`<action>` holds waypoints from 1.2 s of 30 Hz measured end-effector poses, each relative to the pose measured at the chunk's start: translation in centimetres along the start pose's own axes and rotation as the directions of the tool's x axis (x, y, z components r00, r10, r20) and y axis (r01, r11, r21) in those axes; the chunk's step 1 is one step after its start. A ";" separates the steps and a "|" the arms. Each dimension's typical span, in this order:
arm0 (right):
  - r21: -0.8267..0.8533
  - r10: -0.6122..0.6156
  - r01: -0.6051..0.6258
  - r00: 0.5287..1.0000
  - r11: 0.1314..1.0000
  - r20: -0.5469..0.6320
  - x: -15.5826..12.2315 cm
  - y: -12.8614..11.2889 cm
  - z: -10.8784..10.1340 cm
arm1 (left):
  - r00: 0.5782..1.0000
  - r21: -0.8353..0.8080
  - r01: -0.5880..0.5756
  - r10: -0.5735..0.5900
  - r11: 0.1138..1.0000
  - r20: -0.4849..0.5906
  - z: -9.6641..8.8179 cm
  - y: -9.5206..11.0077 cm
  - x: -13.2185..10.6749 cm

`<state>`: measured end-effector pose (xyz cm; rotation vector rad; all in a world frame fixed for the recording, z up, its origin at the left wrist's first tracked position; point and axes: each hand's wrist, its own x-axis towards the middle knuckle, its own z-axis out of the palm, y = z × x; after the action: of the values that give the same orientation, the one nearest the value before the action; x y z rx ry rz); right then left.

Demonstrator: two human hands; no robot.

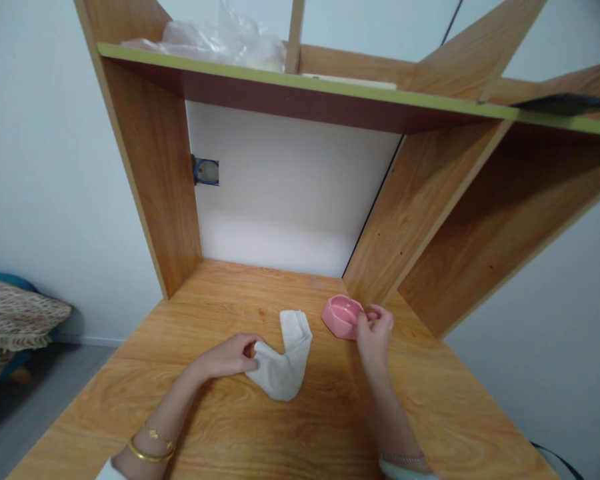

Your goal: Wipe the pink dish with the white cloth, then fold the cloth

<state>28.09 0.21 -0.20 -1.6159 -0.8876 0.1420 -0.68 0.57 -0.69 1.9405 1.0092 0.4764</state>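
Note:
A white sock (293,363) lies bent on the wooden desk, its cuff pointing away from me. At its toe end, on the left, my left hand (235,353) is closed with the fabric between thumb and fingers. To the right of the sock sits a small pink faceted bowl (341,319), possibly an ashtray. The fingers of my right hand (375,333) pinch the bowl's right rim. Part of that rim is hidden behind the fingers. The bowl and the sock are apart.
Wooden side panels (153,173) rise around the desk (220,433). Overhead runs a shelf with a green edge (260,77), bearing a clear plastic bag (220,43). A socket box (207,172) is in the back wall. A chair with a knitted cover (17,313) stands left.

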 end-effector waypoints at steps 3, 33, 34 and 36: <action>0.101 -0.166 0.148 0.965 0.984 0.204 -1.7 -2.2 -0.3 | 0.995 -0.067 0.017 -0.010 0.998 0.096 0.0 -0.4 0.2; -0.068 0.146 -0.132 0.946 0.989 0.291 -8.5 4.6 -11.1 | 0.924 0.194 0.127 -0.045 0.973 -0.381 3.9 0.6 7.5; -0.055 0.151 -0.140 0.942 0.989 0.298 -8.4 4.6 -10.9 | 0.927 0.202 0.134 -0.051 0.970 -0.371 4.1 0.8 7.4; -0.022 0.151 -0.153 0.936 0.988 0.319 -8.3 4.6 -10.6 | 0.933 0.219 0.148 -0.063 0.964 -0.355 3.9 1.3 6.6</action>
<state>30.24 -13.15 -4.56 -1.6852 -1.0055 0.5272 6.37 3.39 -2.07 2.0450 1.4494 0.6747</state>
